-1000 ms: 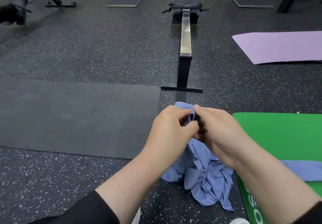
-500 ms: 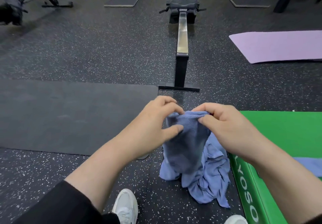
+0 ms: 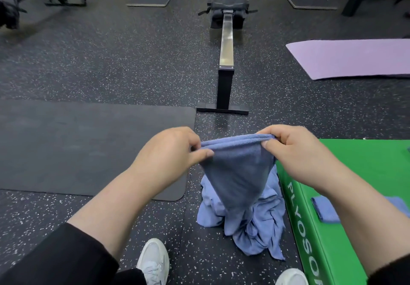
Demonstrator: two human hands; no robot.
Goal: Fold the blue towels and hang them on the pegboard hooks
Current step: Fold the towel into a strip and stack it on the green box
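Pinching one blue towel [image 3: 237, 169] by its top edge: left hand [image 3: 168, 158], right hand [image 3: 301, 154]. Folded towel [image 3: 326, 211] on green box [image 3: 366, 169]; pile [image 3: 250, 227] remains on floor; none visibly hung.

The left hand [image 3: 168, 158] and right hand [image 3: 297, 154], bunched together a second ago above the towel pile [image 3: 250, 229], have drawn apart; the towel [image 3: 237, 169] now stretches between them.

left hand [image 3: 168, 151] and right hand [image 3: 297, 151] pinching blue towel [image 3: 238, 169] stretched above towel pile [image 3: 255, 225]
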